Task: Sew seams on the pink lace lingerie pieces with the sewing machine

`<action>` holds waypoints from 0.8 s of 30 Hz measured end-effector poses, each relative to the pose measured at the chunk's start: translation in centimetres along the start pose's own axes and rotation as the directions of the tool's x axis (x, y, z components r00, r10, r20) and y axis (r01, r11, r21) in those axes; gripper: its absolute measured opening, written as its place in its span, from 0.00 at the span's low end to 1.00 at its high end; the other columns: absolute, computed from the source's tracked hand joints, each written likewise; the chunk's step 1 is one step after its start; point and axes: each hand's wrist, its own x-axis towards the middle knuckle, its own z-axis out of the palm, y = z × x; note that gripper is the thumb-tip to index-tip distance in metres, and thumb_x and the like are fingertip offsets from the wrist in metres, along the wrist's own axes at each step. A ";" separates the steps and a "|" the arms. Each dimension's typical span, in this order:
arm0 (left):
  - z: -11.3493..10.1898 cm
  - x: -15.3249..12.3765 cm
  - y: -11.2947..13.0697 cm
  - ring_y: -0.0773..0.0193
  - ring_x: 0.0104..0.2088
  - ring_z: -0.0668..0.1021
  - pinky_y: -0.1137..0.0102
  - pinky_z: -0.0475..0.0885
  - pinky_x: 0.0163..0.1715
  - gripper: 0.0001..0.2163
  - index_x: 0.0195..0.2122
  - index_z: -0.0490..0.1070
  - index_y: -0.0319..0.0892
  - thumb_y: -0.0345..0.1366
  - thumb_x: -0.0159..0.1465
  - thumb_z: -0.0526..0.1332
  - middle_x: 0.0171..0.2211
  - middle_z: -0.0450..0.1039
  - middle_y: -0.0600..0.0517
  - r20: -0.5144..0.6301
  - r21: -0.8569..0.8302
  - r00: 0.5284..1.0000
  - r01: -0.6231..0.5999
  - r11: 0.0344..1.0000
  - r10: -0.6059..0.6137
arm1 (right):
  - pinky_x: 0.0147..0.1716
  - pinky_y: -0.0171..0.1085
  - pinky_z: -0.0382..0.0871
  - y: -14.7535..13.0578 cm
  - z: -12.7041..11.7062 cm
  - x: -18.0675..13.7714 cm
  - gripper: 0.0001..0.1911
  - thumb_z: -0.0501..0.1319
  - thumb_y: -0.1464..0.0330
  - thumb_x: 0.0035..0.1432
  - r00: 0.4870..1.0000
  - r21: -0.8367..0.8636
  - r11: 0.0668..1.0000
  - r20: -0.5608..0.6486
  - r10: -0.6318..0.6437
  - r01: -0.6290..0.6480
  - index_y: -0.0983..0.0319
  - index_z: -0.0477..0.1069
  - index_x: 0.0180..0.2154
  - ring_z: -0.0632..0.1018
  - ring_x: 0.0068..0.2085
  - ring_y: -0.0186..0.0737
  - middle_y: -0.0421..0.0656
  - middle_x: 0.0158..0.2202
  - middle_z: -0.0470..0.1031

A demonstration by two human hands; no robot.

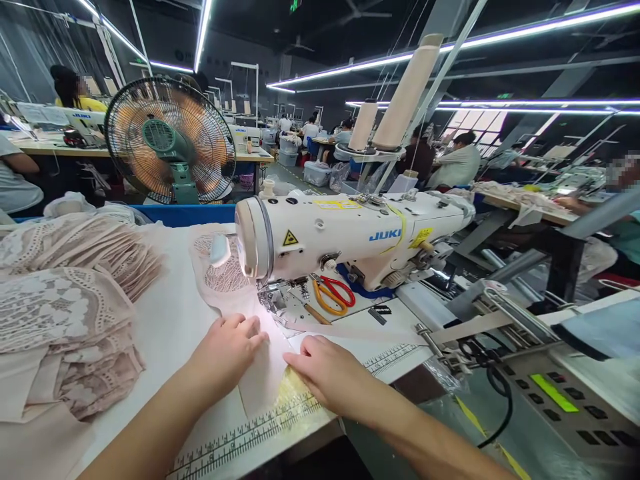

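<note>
A pale pink fabric piece with a lace panel point(223, 267) lies under the head of a white JUKI sewing machine point(320, 230), its plain part stretching toward me. My left hand point(233, 350) rests on that plain part, fingers laid over it just left of the presser foot point(271, 300). At the fabric's right edge is my right hand point(325, 373), its fingers curled and thumb against the edge; its fingertips are partly hidden. A pale elastic band point(370, 332) runs from a metal guide on the right to the needle area.
Lace pieces point(65, 313) are heaped on the left. Orange-handled scissors point(327, 297), red-handled scissors point(345, 288) and a razor blade point(383, 310) lie by the machine. A printed ruler point(240, 440) lines the front edge. Beyond stand a fan point(170, 140) and thread cones point(407, 93).
</note>
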 end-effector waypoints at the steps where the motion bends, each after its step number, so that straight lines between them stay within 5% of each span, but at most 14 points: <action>1: 0.0 0.1 -0.1 0.49 0.54 0.74 0.54 0.73 0.49 0.20 0.55 0.74 0.46 0.24 0.66 0.53 0.58 0.72 0.46 -0.009 -0.005 1.000 -0.002 1.000 0.002 | 0.29 0.37 0.55 0.0 0.0 0.2 0.11 0.55 0.73 0.64 1.000 0.000 1.000 -0.007 -0.002 0.002 0.59 0.74 0.45 0.70 0.37 0.42 0.44 0.37 0.70; 12: 0.4 0.2 0.3 0.47 0.54 0.72 0.53 0.70 0.52 0.17 0.42 0.79 0.42 0.21 0.61 0.55 0.49 0.76 0.47 -0.127 -0.057 0.989 -0.090 0.994 0.082 | 0.34 0.38 0.61 -0.2 -0.1 2.4 0.12 0.53 0.66 0.68 0.998 -0.038 0.999 -0.053 -0.021 0.019 0.60 0.74 0.47 0.72 0.39 0.43 0.47 0.38 0.73; 18: 1.1 0.5 0.0 0.49 0.52 0.73 0.55 0.70 0.51 0.18 0.43 0.78 0.41 0.19 0.59 0.55 0.48 0.78 0.48 -0.167 -0.071 0.979 -0.134 0.988 0.121 | 0.29 0.38 0.60 -0.9 -0.8 3.7 0.16 0.53 0.66 0.69 0.999 -0.076 0.996 0.002 0.042 -0.042 0.57 0.71 0.55 0.76 0.37 0.45 0.47 0.39 0.76; 24: 1.4 0.7 -0.4 0.53 0.49 0.76 0.58 0.71 0.49 0.12 0.40 0.78 0.43 0.24 0.65 0.55 0.45 0.79 0.47 -0.294 -0.057 0.946 -0.158 0.986 0.135 | 0.27 0.39 0.64 -1.3 -1.3 5.0 0.20 0.50 0.63 0.71 0.993 -0.086 0.991 0.050 0.105 -0.100 0.57 0.68 0.60 0.80 0.36 0.48 0.46 0.37 0.81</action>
